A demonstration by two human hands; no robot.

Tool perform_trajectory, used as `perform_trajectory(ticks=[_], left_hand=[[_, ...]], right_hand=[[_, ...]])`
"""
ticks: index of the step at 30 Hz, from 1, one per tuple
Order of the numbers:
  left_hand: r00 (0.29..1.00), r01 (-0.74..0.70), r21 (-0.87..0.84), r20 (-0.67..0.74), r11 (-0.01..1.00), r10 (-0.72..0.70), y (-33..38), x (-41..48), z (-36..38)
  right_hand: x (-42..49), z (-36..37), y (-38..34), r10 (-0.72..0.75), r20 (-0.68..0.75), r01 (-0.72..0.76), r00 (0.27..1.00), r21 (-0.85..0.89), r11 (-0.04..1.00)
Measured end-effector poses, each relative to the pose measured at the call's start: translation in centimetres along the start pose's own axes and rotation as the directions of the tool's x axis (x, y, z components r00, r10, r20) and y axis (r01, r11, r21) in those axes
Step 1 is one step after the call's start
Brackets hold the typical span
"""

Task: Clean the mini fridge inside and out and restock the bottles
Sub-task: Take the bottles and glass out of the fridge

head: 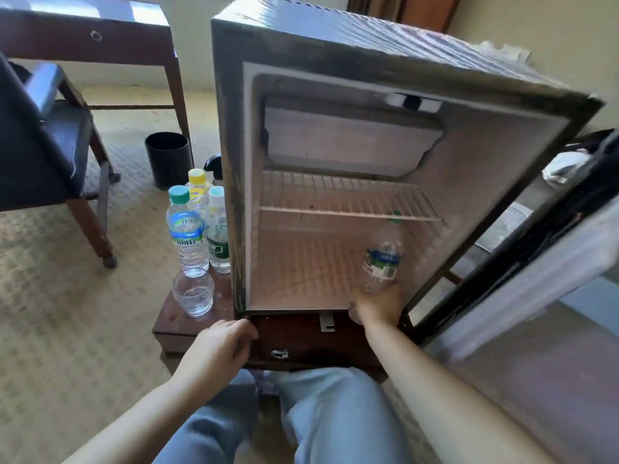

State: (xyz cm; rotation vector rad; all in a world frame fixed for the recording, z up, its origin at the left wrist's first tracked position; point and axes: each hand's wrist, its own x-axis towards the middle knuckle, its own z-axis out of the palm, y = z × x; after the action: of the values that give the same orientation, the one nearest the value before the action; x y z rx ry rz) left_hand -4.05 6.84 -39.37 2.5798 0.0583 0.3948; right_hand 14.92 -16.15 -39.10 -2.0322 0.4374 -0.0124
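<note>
Standing open on a low wooden surface, the mini fridge has its door swung out to the right. Its interior shows a freezer box at the top and a wire shelf below it, bare of goods. The right hand grips the base of a clear water bottle with a blue and green label; fingers are wrapped around the bottom, and the bottle stands on the fridge floor at the front right corner, its green cap just under the shelf edge. The left hand rests at the front edge of the surface near the fridge's lower left corner, fingers curled loosely and holding nothing. Three more bottles stand just beside the fridge's left wall: a green-capped bottle, a white-capped bottle and a yellow-capped bottle behind them. A drinking glass stands upright in front of these. A black bin sits on the carpet beyond, near a chair and a desk. Blue trouser legs occupy the foreground.
</note>
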Motion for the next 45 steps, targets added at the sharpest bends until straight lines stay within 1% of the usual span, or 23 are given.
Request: perform_trajectory(ticks=[2, 3, 5, 6, 8, 11, 12, 15, 18, 21, 22, 24, 25, 29, 31, 33, 35, 37, 40, 45], left_hand=[[0.997, 0.063, -0.071, -0.033, 0.996, -0.065, 1.6, -0.1, -1.2], [0.994, 0.103, -0.126, -0.031, 0.987, -0.108, 2.3, -0.1, -1.9], [0.978, 0.204, -0.26, 0.014, 0.944, -0.208, 4.0, -0.3, -3.9], [0.967, 0.251, -0.331, 0.042, 0.91, -0.251, 4.7, -0.6, -5.0], [0.951, 0.296, -0.47, 0.063, 0.832, -0.303, 5.8, -1.3, -7.1], [0.952, 0.251, -0.63, 0.023, 0.735, -0.305, 6.3, -3.3, -9.6], [0.949, 0.232, -0.65, -0.013, 0.724, -0.315, 6.1, -4.0, -10.4], [0.924, 0.208, -0.652, -0.114, 0.729, -0.365, 4.9, -5.9, -12.8], [0.9, 0.203, -0.654, -0.169, 0.729, -0.402, 3.6, -7.1, -14.7], [0.883, 0.225, -0.608, -0.203, 0.762, -0.423, 1.6, -7.5, -16.2], [0.875, 0.238, -0.588, -0.216, 0.773, -0.433, 0.6, -7.4, -16.6], [0.843, 0.279, -0.529, -0.266, 0.802, -0.468, -1.8, -6.9, -17.1], [0.827, 0.305, -0.498, -0.285, 0.812, -0.485, -2.8, -6.5, -17.1], [0.807, 0.359, -0.437, -0.299, 0.825, -0.51, -6.1, -4.2, -16.4], [0.778, 0.376, -0.445, -0.324, 0.813, -0.538, -7.6, -2.6, -16.0], [0.745, 0.387, -0.463, -0.353, 0.797, -0.567, -8.8, -0.9, -15.7], [0.732, 0.386, -0.467, -0.37, 0.796, -0.572, -9.6, 0.6, -15.2], [0.742, 0.381, -0.469, -0.359, 0.797, -0.566, -10.0, 1.6, -14.5], [0.758, 0.39, -0.458, -0.333, 0.799, -0.561, -10.7, 2.5, -13.9], [0.75, 0.378, -0.47, -0.349, 0.797, -0.562, -10.6, 3.6, -13.6]], right_hand=[[-1.6, -0.1, 1.6, -0.039, 0.034, 0.041, 0.999, -0.063, 0.997], [-3.9, -0.7, 1.0, -0.081, 0.057, 0.086, 0.995, -0.094, 0.992], [-8.2, -1.1, 0.7, -0.209, 0.15, 0.234, 0.966, -0.17, 0.957], [-10.4, -1.1, 0.5, -0.276, 0.205, 0.314, 0.939, -0.188, 0.931], [-14.4, -0.5, 0.4, -0.389, 0.315, 0.451, 0.866, -0.156, 0.879], [-19.7, 1.1, -0.1, -0.553, 0.432, 0.657, 0.712, -0.134, 0.742], [-21.1, 1.6, -0.4, -0.564, 0.463, 0.678, 0.684, -0.118, 0.726], [-24.5, 3.1, -1.0, -0.531, 0.549, 0.677, 0.646, -0.09, 0.731], [-25.7, 5.2, -0.8, -0.575, 0.59, 0.719, 0.567, -0.013, 0.695], [-25.7, 6.8, -1.1, -0.518, 0.709, 0.738, 0.479, -0.006, 0.675], [-25.2, 7.2, -1.2, -0.491, 0.737, 0.739, 0.465, -0.018, 0.674], [-23.6, 7.9, -1.1, -0.432, 0.769, 0.732, 0.471, -0.068, 0.677], [-22.7, 8.1, -0.8, -0.409, 0.77, 0.722, 0.49, -0.096, 0.685], [-18.7, 8.2, 1.8, -0.33, 0.717, 0.626, 0.614, -0.187, 0.758], [-17.1, 8.3, 3.1, -0.281, 0.682, 0.558, 0.675, -0.223, 0.799], [-16.2, 9.0, 3.7, -0.256, 0.655, 0.504, 0.711, -0.221, 0.835], [-15.8, 10.1, 3.6, -0.29, 0.647, 0.503, 0.705, -0.168, 0.848], [-15.8, 10.9, 3.5, -0.326, 0.651, 0.532, 0.686, -0.143, 0.835], [-15.8, 11.6, 3.5, -0.34, 0.658, 0.55, 0.672, -0.136, 0.824], [-15.4, 11.8, 3.4, -0.357, 0.624, 0.541, 0.695, -0.127, 0.831]])
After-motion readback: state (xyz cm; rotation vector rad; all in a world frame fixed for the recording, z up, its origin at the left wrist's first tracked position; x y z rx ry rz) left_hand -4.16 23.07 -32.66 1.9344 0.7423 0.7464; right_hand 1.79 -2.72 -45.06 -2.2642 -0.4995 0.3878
